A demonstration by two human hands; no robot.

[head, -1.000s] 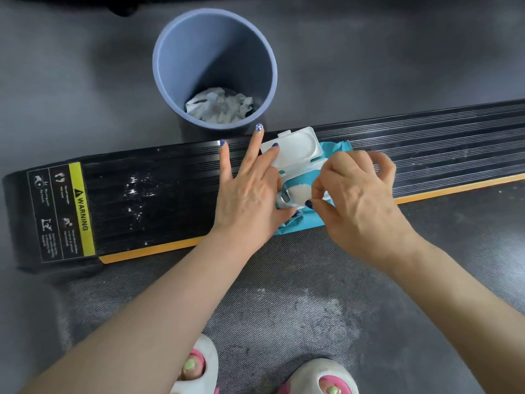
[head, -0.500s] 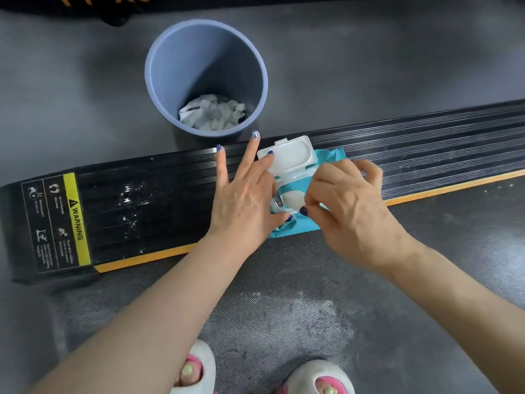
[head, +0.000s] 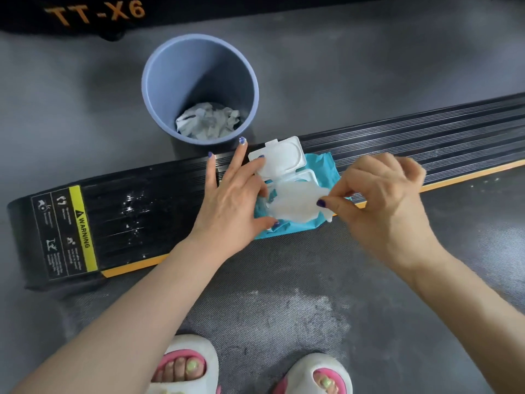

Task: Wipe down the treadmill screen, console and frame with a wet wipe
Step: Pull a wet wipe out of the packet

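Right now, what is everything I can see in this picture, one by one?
wet wipe pack: one, teal, lying on the side rail with its white flip lid open
wet wipe: one, white, partly pulled out of the pack
bin: one, blue-grey, on the floor beyond the rail, crumpled white wipes inside
side rail: one, black ribbed with orange edge, running left to right
warning label: one, black and yellow, at the rail's left end
treadmill belt: one, dark grey, underfoot
slippers: two, white and pink, bottom edge
left hand: one, pressing flat on the pack
right hand: one, pinching the wipe
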